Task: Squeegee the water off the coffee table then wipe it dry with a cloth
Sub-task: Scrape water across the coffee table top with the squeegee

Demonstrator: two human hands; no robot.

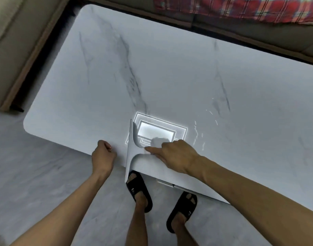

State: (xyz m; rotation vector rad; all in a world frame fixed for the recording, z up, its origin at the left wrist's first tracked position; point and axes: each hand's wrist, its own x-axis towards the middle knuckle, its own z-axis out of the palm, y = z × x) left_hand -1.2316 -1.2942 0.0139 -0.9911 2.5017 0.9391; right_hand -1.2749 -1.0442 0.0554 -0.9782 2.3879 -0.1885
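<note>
One coffee-table surface, white marble look w/ grey veins & rounded corners, fills most of the view. Grey marbled floor lies below & left of it. One beige sofa runs along the left & far sides. One red plaid blanket shows at the top right.

Two bare arms reach in from the btm. One bright rectangular light reflection shines on the surface near its front edge.

The right hand grasps the handle of one white squeegee: index finger stretched along the handle, other fingers wrapped round it. The squeegee blade crosses the front edge of the surface, its near end hanging past the edge above one foot.

The left hand is clenched in a fist, holding nothing, at the front edge just left of the blade & apart from it.

Two black slides, one per foot, each w/ a small white mark too small to read. Several water streaks glint on the surface just right of the reflection.
</note>
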